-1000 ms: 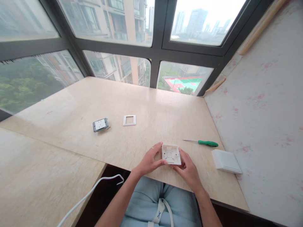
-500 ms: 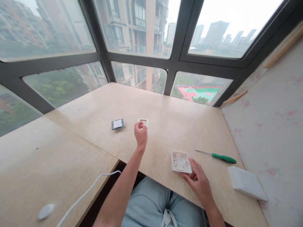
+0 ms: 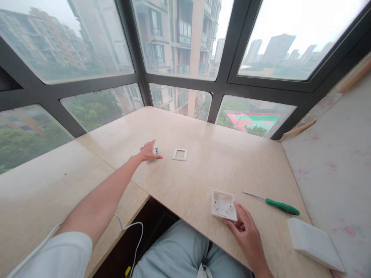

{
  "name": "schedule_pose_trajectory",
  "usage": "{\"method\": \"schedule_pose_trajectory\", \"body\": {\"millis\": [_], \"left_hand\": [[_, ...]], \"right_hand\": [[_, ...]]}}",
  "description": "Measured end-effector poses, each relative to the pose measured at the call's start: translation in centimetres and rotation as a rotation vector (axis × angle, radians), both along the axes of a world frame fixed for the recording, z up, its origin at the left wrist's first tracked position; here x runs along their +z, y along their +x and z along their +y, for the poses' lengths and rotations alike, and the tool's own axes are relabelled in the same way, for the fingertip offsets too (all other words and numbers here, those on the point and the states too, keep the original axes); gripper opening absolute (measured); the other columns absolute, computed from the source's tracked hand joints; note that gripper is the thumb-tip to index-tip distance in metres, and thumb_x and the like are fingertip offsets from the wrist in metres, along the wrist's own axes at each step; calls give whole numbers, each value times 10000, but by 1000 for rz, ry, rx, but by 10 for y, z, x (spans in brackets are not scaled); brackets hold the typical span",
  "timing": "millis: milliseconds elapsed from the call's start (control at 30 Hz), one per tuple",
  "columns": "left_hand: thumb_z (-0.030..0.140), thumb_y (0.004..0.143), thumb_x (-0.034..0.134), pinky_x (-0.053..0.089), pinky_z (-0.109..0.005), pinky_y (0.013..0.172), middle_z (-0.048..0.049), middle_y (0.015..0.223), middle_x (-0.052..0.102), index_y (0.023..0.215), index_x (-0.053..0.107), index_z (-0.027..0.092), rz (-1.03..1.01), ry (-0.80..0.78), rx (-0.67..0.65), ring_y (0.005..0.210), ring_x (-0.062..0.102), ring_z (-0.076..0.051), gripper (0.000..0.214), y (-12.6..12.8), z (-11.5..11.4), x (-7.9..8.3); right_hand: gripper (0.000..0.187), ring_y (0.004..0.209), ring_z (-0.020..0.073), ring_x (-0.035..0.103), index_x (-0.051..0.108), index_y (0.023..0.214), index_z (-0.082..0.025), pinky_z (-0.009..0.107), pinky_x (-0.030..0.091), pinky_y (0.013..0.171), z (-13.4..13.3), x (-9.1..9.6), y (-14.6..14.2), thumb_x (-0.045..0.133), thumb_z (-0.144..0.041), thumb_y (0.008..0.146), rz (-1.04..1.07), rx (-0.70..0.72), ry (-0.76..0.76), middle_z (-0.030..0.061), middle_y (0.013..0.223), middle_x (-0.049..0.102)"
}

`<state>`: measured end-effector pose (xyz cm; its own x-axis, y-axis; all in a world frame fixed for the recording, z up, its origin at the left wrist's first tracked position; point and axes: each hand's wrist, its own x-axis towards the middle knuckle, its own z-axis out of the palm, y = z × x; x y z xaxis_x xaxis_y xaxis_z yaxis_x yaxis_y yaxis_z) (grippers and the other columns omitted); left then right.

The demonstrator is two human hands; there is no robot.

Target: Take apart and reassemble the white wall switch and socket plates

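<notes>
My left hand [image 3: 149,151] reaches over the wall socket [image 3: 156,151], its thumb and index finger spread wide apart. Most of the socket is hidden behind the hand, and I cannot tell whether they touch. Just right of it lies a white square frame [image 3: 180,154] with an open middle. Near the front edge, my right hand [image 3: 244,226] grips the right lower corner of a white socket back box [image 3: 223,205], whose open side faces up.
A green-handled screwdriver [image 3: 281,206] lies right of the back box. Beyond it, a white box-shaped thing [image 3: 314,243] sits by the papered wall [image 3: 333,181]. A white cable [image 3: 141,235] hangs over the table edge at left. Windows border the table [image 3: 188,181] behind.
My left hand has moved left from the white frame to the socket, and its fingers have spread. The right hand keeps hold of the back box. The view has shifted slightly.
</notes>
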<state>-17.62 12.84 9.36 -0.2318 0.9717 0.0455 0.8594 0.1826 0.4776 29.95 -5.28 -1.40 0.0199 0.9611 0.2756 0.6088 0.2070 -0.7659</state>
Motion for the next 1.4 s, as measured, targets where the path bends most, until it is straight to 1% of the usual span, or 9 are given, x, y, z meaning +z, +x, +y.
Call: {"method": "schedule_pose_trajectory", "body": {"millis": [133,233,333,500,700,900,1067,1267,1400], "left_hand": [[472,499,839,271,-545,1127,-217,1527,400,1551,104,174,122,-187,-93,1442,310,-403,1318,-43,-9,1],[474,519,805,335,-432,1106,-236,1515,409,1556,3,119,117,-252,-189,1400,403,-367,1358,-57,-9,-4],[441,514,788,388,-369,1055,-218,1440,511,1555,21,87,89,-272,-233,1299,519,-344,1341,-60,-6,-7],[423,506,797,426,-357,1010,-160,1328,609,1555,95,100,26,-212,-223,1201,582,-317,1303,-59,-8,-2],[410,486,846,458,-399,1007,-189,1299,611,1532,172,84,-281,-68,-131,1199,582,-310,1287,-46,-9,15],[381,476,872,411,-462,1062,-160,1265,610,1488,304,99,-301,21,-315,1208,560,-310,1194,11,9,37],[378,530,870,406,-466,1056,-108,1249,610,1461,373,167,-385,163,-507,1163,578,-278,1075,100,10,49],[382,600,870,436,-437,1034,-147,1345,566,1395,462,191,-609,273,-640,1236,550,-292,914,219,-42,31],[336,597,882,415,-497,1066,-133,1356,572,1347,522,244,-468,167,-798,1255,532,-326,837,252,-84,12]], "right_hand": [[560,649,144,591,573,1314,-206,302,580,606,1,-1,1,643,-500,842,6,3,0,136,1294,581],[557,641,141,582,563,1319,-201,297,574,600,1,1,2,637,-491,850,12,14,-15,136,1275,588],[559,644,142,577,559,1320,-200,296,570,596,1,2,2,639,-487,848,7,15,-22,134,1258,595],[571,638,146,570,563,1321,-206,304,567,589,0,5,1,647,-493,834,5,4,-32,130,1234,607],[571,634,153,567,573,1315,-214,318,564,593,0,9,1,651,-503,829,12,0,-33,126,1196,624],[559,638,141,571,572,1315,-211,309,559,597,-1,15,-2,664,-472,829,15,4,-51,126,1234,613],[542,674,142,588,587,1304,-203,304,560,620,-1,20,-6,682,-434,824,42,-3,-45,127,1255,602],[527,642,130,571,568,1323,-209,309,561,627,-1,28,-10,682,-369,834,72,0,-74,123,1259,596],[563,640,138,563,525,1344,-217,319,553,628,-2,31,-9,696,-372,830,85,-3,-97,111,1200,625]]}}
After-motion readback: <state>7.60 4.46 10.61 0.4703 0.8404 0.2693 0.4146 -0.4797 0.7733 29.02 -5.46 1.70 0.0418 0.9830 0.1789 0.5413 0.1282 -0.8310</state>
